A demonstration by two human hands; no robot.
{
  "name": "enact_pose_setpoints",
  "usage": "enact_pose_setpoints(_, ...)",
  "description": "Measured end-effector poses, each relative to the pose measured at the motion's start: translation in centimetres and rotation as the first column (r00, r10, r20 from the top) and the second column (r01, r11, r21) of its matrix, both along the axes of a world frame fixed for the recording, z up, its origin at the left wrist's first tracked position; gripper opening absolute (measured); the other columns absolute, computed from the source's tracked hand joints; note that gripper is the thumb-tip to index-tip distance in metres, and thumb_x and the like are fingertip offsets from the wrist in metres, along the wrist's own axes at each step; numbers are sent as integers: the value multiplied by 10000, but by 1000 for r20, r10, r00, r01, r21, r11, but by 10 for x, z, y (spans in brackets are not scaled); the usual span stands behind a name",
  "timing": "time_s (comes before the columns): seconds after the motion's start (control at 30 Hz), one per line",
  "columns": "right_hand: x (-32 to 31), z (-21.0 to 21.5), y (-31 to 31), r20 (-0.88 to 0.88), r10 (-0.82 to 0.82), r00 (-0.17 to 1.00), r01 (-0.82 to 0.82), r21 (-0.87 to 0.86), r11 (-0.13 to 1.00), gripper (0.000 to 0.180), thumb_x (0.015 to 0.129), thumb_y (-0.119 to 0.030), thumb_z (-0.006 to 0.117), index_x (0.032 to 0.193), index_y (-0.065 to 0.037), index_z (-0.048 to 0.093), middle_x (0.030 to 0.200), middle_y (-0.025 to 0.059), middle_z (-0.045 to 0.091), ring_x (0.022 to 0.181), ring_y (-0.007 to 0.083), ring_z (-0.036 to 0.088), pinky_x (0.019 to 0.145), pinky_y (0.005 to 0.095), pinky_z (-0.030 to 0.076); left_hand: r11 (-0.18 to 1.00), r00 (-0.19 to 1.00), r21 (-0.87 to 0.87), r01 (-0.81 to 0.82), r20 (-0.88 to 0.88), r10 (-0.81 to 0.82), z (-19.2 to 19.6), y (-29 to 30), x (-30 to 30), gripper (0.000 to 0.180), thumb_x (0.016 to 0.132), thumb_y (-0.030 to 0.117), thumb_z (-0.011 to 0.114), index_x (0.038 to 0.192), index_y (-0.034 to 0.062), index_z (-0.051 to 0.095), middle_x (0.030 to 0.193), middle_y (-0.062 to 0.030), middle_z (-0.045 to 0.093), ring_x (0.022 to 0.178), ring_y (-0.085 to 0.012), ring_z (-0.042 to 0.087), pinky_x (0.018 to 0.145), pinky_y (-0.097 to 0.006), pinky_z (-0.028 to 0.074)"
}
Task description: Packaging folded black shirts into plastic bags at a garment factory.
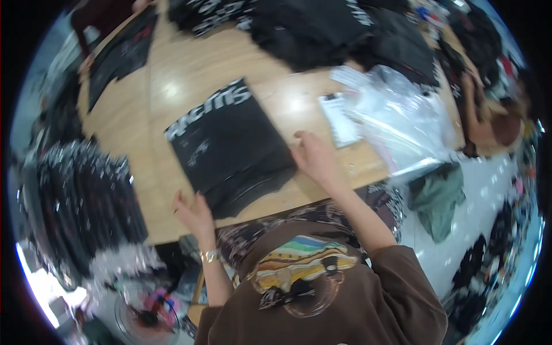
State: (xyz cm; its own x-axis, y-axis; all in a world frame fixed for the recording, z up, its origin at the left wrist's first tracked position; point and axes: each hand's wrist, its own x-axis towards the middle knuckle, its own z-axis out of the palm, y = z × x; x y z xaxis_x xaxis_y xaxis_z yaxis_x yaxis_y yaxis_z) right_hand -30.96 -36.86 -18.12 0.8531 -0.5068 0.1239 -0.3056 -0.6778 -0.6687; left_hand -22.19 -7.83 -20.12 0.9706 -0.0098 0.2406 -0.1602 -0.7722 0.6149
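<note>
A black folded garment (230, 149) with large white lettering along its far edge lies flat on the table in front of me. Its near edge curves inward and looks slightly creased. My left hand (195, 215) is at the near left corner, fingers apart and nothing held. On the other side, my right hand (316, 158) is close beside the garment's right edge, its thumb and fingers apart. Blur hides whether its fingertips touch the cloth.
Right of the garment lie a white paper pad (340, 121) and clear plastic bags (397, 118). Black garments (310, 29) are heaped at the far side, and another (123, 52) lies far left. A stack of bagged dark garments (86, 201) stands left. A co-worker (489, 123) is at right.
</note>
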Motion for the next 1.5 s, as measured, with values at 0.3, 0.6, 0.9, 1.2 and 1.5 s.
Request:
enact_pose_setpoints(0.3,-171,0,-98,476,-761,441,828,111,550,37,806,-63,579,807,-27,582,674,46,580,544,109,512,509,250,412,905,894,70,420,138,-426,35,-104,-8,423,771,104,630,1150,6,470,1226,-183,403,1197,-337,341,991,-416,294)
enact_pose_setpoints(0.6,-268,-106,-194,70,-981,182,909,368,195,307,831,-311,583,827,-5,586,646,53,577,592,127,547,539,256,424,372,367,-19,928,209,-906,55,-237,-72,312,692,36,650,991,76,570,1131,-152,460,1204,-364,328,983,-447,299)
enact_pose_setpoints(0.9,-232,5,-203,-229,-915,332,844,-361,397,286,770,-348,553,819,-74,619,745,188,618,739,364,608,640,463,468,231,227,15,973,132,-965,53,-237,-89,294,714,58,657,996,74,575,1114,-166,470,1192,-386,317,971,-449,320)
enact_pose_setpoints(1.2,-216,119,-277,632,-771,84,494,645,583,123,771,-75,610,660,-74,558,585,-56,462,546,35,412,482,193,302,633,629,3,774,116,-769,52,-197,-33,239,723,41,638,954,45,575,1120,-147,481,1191,-350,365,977,-422,311)
enact_pose_setpoints(1.5,-51,205,-165,716,-283,639,-21,384,923,133,790,-58,590,665,-55,542,607,-44,506,568,16,433,531,166,317,774,863,-519,363,-126,-489,34,-138,-5,171,795,61,618,960,28,586,1090,-126,514,1056,-220,503,871,-310,422)
